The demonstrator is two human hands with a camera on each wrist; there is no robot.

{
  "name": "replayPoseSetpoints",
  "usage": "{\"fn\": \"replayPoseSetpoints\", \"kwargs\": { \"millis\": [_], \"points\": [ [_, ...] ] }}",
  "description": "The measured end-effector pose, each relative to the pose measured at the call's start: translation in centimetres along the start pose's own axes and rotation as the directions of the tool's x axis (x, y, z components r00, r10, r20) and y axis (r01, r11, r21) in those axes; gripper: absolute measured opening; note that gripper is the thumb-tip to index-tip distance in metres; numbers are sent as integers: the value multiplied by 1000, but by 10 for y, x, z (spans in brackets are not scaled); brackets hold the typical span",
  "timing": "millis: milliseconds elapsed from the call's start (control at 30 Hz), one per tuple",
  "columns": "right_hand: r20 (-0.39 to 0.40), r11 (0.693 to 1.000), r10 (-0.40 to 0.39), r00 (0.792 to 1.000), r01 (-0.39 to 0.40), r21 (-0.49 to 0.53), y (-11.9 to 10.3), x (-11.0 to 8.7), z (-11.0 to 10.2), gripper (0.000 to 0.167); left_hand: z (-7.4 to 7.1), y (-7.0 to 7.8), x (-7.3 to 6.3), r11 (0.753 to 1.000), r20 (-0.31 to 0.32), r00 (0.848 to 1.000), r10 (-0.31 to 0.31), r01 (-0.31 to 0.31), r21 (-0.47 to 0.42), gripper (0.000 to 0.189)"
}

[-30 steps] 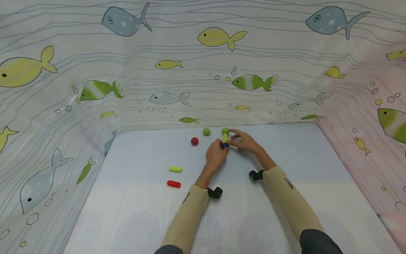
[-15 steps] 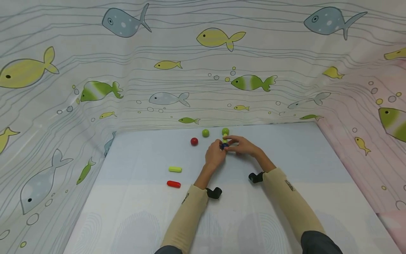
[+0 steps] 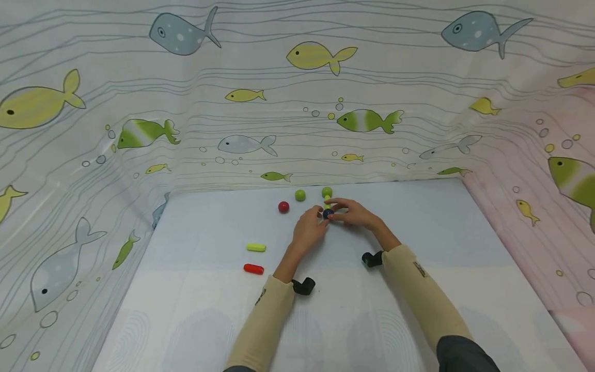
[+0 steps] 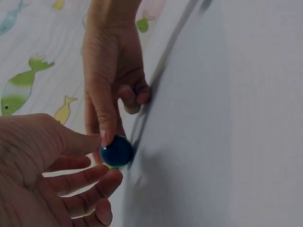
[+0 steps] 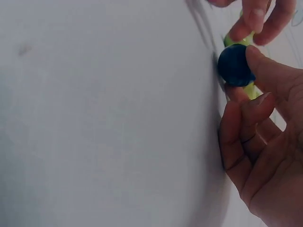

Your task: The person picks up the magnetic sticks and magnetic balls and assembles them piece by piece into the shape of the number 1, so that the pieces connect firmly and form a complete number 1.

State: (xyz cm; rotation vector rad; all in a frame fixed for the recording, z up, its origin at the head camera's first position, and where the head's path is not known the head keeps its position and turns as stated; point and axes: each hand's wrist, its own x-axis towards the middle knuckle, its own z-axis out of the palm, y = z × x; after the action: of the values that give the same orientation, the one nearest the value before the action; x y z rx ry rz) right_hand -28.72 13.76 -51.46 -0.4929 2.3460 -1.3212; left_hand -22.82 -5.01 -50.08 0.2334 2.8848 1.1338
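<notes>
A dark blue ball (image 3: pixel 328 213) lies between my two hands near the back of the table. My right hand (image 3: pixel 354 213) pinches it, the thumb (image 5: pixel 267 68) on its near side and a finger behind. My left hand (image 3: pixel 309 230) is at its left, fingers (image 4: pixel 78 182) spread and loosely bent beside the ball. Beyond the ball, a yellow-green stick (image 3: pixel 327 198) runs back to a green ball (image 3: pixel 327 192); the right fingers partly cover the stick. In the right wrist view the blue ball (image 5: pixel 235 65) hides much of the stick.
A second green ball (image 3: pixel 300 195) and a red ball (image 3: pixel 283 207) lie left of the hands. Nearer, on the left, are a loose yellow-green stick (image 3: pixel 256 247) and a red stick (image 3: pixel 253 269). A fish-print curtain (image 3: pixel 195 170) rises along the back edge of the white table (image 3: pixel 195 232).
My right hand has come nearer, from beside the stick to the blue ball. My left hand has loosened and drawn slightly left, off the ball.
</notes>
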Motion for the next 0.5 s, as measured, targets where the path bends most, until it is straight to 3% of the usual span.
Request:
{"fn": "replayPoseSetpoints", "kwargs": {
  "millis": [267, 500],
  "points": [
    [8, 1000, 17, 1000, -17, 4, 2, 2, 0, 52, -32, -4, -13, 994, 99, 991, 91, -96, 47, 37],
    [13, 1000, 19, 1000, -19, 14, 3, 3, 0, 55, -62, -16, -30, 981, 234, 957, 171, -187, 51, 37]
  ]
}}
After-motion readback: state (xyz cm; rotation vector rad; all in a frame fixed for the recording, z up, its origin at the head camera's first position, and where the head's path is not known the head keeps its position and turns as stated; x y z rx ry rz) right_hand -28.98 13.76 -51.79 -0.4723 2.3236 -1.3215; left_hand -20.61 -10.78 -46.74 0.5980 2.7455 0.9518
